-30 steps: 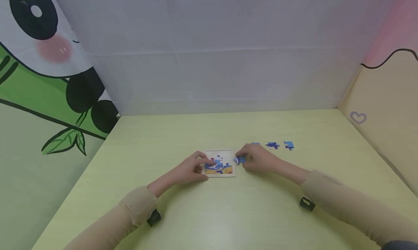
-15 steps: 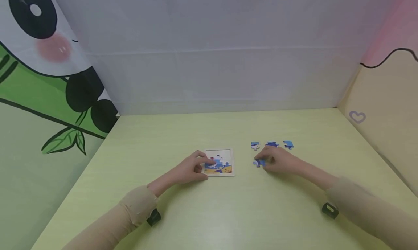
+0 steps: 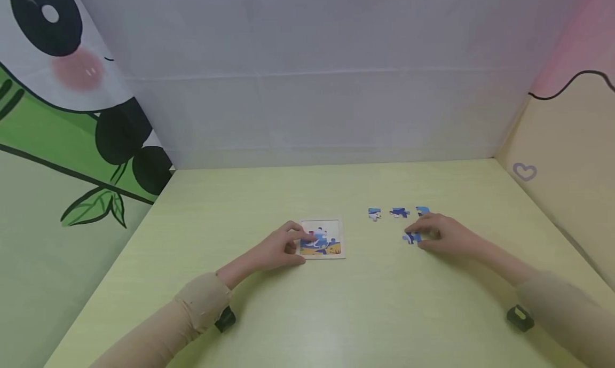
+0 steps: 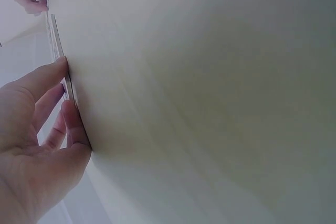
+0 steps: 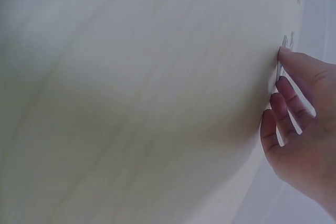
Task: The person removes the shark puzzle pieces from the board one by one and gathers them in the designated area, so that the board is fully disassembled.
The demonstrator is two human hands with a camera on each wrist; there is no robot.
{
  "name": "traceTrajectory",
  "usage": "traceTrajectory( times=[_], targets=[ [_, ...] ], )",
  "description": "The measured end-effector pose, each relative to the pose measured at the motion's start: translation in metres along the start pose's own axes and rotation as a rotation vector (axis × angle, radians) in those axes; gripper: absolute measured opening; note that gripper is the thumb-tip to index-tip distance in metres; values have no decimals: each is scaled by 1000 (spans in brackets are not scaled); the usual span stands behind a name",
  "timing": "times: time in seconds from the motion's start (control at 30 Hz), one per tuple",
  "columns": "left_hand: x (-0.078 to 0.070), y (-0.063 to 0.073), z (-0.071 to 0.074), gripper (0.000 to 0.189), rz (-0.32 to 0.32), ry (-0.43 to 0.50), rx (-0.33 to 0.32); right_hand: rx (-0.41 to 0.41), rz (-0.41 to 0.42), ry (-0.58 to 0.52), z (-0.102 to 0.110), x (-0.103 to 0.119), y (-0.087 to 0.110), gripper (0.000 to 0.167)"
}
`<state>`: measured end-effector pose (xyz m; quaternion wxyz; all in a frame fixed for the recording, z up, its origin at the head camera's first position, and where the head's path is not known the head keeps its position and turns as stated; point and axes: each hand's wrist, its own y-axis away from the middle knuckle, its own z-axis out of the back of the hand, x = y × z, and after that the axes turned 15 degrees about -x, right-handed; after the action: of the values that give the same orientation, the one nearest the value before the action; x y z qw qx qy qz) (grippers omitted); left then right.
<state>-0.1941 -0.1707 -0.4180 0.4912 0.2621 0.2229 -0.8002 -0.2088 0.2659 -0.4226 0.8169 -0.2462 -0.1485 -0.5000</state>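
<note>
The right hand (image 3: 444,234) pinched a blue-and-white jigsaw piece (image 3: 410,238) well right of the puzzle tray (image 3: 343,240), whose left edge the curled left hand (image 3: 280,248) gripped; a slack pinch could have dropped that piece, or low fingers knocked the partly hidden light-blue piece (image 3: 422,210) just beyond, near a dark-blue piece (image 3: 399,212)

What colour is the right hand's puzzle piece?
The piece is blue and white, clearest in head view.

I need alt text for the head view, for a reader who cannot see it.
A person's right hand pinches a blue-and-white puzzle piece, while the left hand holds a partly filled puzzle tray. Three more pieces lie in a row farther back on a pale table.
</note>
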Motion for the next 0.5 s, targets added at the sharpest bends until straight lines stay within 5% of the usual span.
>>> traceTrajectory(
  times=[0.5],
  targets=[
    [-1, -1, 0, 50, -2, 0, -2, -28, -54, -59, 19, -29, 16, 35]
  ],
)
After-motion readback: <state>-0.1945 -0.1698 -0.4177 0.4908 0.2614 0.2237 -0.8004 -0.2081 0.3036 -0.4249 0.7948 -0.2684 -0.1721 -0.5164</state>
